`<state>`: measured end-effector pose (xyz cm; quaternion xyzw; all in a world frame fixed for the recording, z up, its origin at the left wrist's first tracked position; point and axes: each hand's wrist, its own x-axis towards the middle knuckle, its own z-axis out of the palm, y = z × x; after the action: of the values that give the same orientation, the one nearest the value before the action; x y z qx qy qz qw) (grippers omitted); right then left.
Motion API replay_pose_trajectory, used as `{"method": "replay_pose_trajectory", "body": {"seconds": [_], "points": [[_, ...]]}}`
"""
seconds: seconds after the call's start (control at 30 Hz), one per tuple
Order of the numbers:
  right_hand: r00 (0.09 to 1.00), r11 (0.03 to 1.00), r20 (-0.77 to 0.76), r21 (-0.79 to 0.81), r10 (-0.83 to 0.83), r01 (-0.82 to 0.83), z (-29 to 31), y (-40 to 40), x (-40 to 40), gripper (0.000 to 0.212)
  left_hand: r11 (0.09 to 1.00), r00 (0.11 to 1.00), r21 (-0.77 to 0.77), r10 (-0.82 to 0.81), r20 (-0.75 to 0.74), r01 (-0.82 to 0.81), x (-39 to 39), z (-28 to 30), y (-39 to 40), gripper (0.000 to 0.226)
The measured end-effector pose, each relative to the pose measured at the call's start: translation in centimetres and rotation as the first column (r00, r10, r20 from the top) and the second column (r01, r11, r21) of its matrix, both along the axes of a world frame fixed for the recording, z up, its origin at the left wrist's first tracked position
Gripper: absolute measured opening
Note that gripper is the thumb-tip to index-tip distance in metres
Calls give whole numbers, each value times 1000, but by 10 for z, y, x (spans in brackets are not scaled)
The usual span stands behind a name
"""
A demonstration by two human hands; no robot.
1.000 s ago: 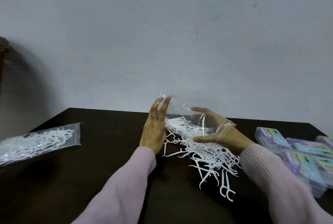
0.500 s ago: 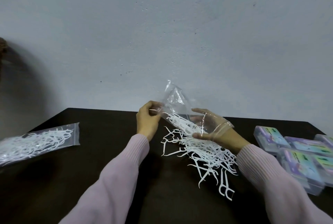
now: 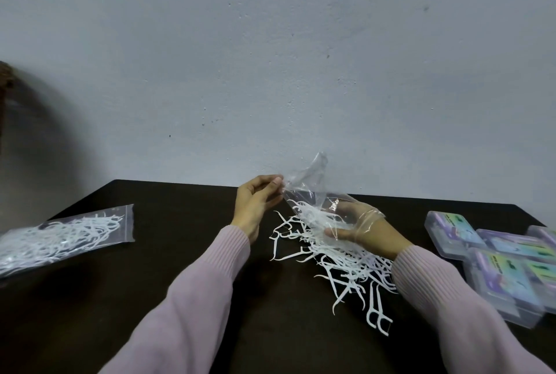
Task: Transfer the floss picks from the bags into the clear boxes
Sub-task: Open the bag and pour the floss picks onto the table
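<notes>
A clear plastic bag (image 3: 313, 190) hangs tilted over the dark table, its upper corner raised. My left hand (image 3: 255, 205) pinches the bag's left edge between thumb and fingertips. My right hand (image 3: 364, 232) is inside the bag's mouth, thumb and fingers curled around a bunch of white floss picks (image 3: 316, 218). A loose heap of floss picks (image 3: 346, 265) lies on the table under and in front of the bag. Several clear boxes (image 3: 451, 235) with purple and green labels lie closed at the right.
A second sealed bag of floss picks (image 3: 63, 236) lies at the table's left edge. The dark table (image 3: 186, 232) ends at a pale wall behind. A dark object (image 3: 4, 79) shows at the far left edge.
My left hand has shifted left and changed from lying flat along the bag to pinching its edge. The bag's top corner has risen, and more picks lie on the table.
</notes>
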<state>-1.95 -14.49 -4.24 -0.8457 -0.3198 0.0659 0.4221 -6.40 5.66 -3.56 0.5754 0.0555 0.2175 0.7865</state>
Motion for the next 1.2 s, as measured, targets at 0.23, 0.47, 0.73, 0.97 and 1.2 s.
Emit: {"method": "replay_pose_trajectory", "body": {"seconds": [0.23,0.47,0.73,0.97,1.2], "points": [[1000,989,18,150,-15,12,3,1,-2,28,994,998,-88,64,19,-62,0,1,6,8],[998,968,58,249,-3,-11,8,3,0,21,986,996,-143,87,21,-83,1,0,10,7],[998,902,-27,431,60,-43,8,7,-3,32,981,999,-193,37,36,-30,3,-1,13,7],[992,816,-121,577,41,36,3,7,0,24,922,959,-274,-284,3,274,2,-4,3,39],[995,842,-98,538,27,30,-1,8,-1,24,942,971,-242,-241,-5,232,6,-9,4,24]]}}
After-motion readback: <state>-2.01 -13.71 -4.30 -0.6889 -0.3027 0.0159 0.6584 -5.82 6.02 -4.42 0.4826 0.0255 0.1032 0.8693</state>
